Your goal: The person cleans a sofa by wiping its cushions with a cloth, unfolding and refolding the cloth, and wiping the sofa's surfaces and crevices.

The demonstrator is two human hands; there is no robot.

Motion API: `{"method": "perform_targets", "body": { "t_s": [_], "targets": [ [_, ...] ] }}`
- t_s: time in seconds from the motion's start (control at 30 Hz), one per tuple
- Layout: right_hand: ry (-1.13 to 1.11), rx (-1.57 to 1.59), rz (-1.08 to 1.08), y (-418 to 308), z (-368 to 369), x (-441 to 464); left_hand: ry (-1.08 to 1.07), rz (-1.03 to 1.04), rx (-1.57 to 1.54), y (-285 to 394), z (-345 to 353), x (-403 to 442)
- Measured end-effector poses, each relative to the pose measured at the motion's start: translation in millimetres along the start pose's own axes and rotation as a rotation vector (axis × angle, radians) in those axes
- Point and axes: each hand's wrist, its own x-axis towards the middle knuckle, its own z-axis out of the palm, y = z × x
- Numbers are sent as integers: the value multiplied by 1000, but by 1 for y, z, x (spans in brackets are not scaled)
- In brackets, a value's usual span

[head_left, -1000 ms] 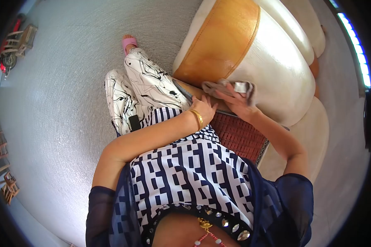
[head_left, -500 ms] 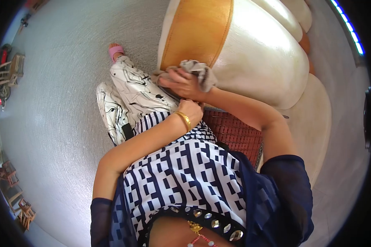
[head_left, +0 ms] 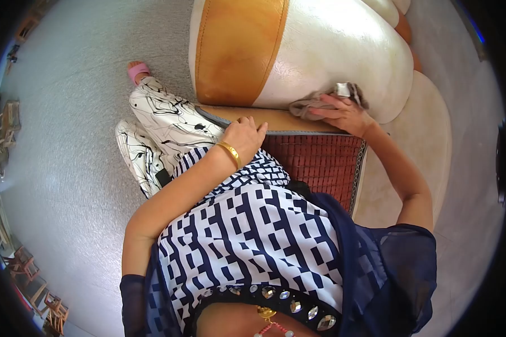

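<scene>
My right hand [head_left: 347,115] presses a crumpled grey-brown cloth [head_left: 311,105] against the lower side of a padded cream sofa armrest [head_left: 343,50], near its base. The fingers lie stretched over the cloth. My left hand [head_left: 244,136], with a gold bracelet on its wrist, rests by my lap with bent fingers over the grey-bordered edge of a reddish-brown tiled seat mat [head_left: 315,163]. Its thumb side and fingertips are partly hidden. Between mat edge and armrest a tan strip [head_left: 298,122] shows. An orange-brown stitched panel [head_left: 239,50] covers the armrest's front.
Cream sofa seating [head_left: 416,140] continues on the right. My legs in white patterned trousers [head_left: 174,112] reach over the grey floor [head_left: 84,140] to a pink slipper [head_left: 138,71]. Wooden chairs [head_left: 25,264] stand at the far left edge.
My right hand has moved right with the cloth, from the armrest's front corner along its base. The tan strip and more of my left hand now show. The view has shifted slightly.
</scene>
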Motion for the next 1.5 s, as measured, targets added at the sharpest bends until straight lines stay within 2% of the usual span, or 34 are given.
{"method": "perform_targets", "body": {
  "t_s": [0.07,0.17,0.3,0.37,0.43,0.6,0.7,0.77,0.83,0.9,0.97,1.03,1.1,1.13,1.17,1.2,1.23,1.27,1.3,1.33,1.37,1.43,1.47,1.5],
  "targets": [
    [-23,20,23,-1,-5,-8,83,22,-2,-3,8,-1],
    [-13,7,11,-2,2,7,72,17,1,-3,5,-3],
    [438,-126,-43,-14,9,73,155,21,-36,-4,8,-4],
    [608,-231,38,-25,0,115,238,41,-46,-6,16,-4],
    [748,-132,83,-31,-4,162,210,16,-66,-6,13,-4],
    [841,-9,275,-16,-64,248,349,23,-42,-17,22,-1],
    [923,89,386,12,-73,258,435,84,-128,-35,6,-2],
    [898,87,432,32,-76,240,536,62,-185,-45,-6,-1],
    [819,7,640,51,-74,210,575,77,-239,-46,-12,-4],
    [719,-102,877,81,-53,167,625,145,-489,-40,-33,-11],
    [728,-26,1099,100,-42,111,653,199,-604,-33,-57,-16],
    [718,-67,1282,119,-20,49,626,409,-880,-24,-93,-27],
    [705,-195,1419,130,7,-13,567,497,-1069,-13,-134,-52],
    [648,-289,1494,139,31,-46,603,600,-1170,-10,-144,-62],
    [633,-251,1599,139,49,-72,639,703,-1268,-8,-152,-72],
    [619,-210,1703,140,58,-82,574,792,-1351,-11,-161,-86],
    [627,-209,1697,137,48,-69,508,880,-1429,-13,-168,-98],
    [601,-130,1870,130,41,-53,514,874,-1425,-10,-169,-103],
    [566,-45,2042,118,26,-32,608,1036,-1507,-4,-169,-107],
    [591,-30,1993,107,11,-11,701,1201,-1584,3,-169,-110],
    [591,-23,1990,96,3,7,702,1194,-1584,15,-169,-113],
    [586,-68,1743,76,-9,43,1036,1195,-1776,40,-170,-118],
    [620,-50,1625,63,-16,64,1037,1190,-1775,42,-173,-117],
    [652,-32,1506,47,-24,85,973,1291,-1747,44,-175,-116]
  ]
}}
